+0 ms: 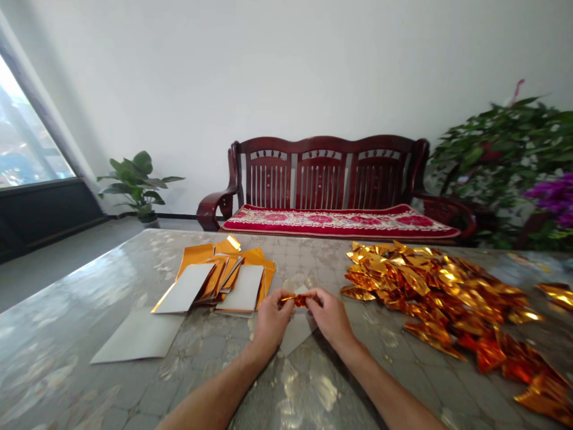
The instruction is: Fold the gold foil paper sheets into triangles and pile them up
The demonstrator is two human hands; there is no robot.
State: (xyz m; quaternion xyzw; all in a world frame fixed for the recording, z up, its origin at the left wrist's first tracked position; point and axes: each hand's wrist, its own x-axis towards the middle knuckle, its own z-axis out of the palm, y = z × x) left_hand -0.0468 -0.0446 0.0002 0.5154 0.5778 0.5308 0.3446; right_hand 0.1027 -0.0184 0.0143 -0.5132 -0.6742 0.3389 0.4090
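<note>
A small piece of folded gold foil paper (298,300) is pinched between the fingertips of both hands, at the middle of the table. My left hand (273,316) is closed on its left end, and my right hand (330,316) is closed on its right end. Under the hands lies a pale sheet of paper (295,337), partly covered by them. To the left is a loose stack of gold foil paper sheets (244,286), some with the pale side up. On the right spreads a heap of folded gold foil pieces (439,286).
The table has a glossy patterned cover (215,382). A pale sheet (138,337) lies at its left and a clear plastic bag (528,266) at its far right. Behind stand a dark red wooden bench (320,179) and potted plants (138,179) on both sides.
</note>
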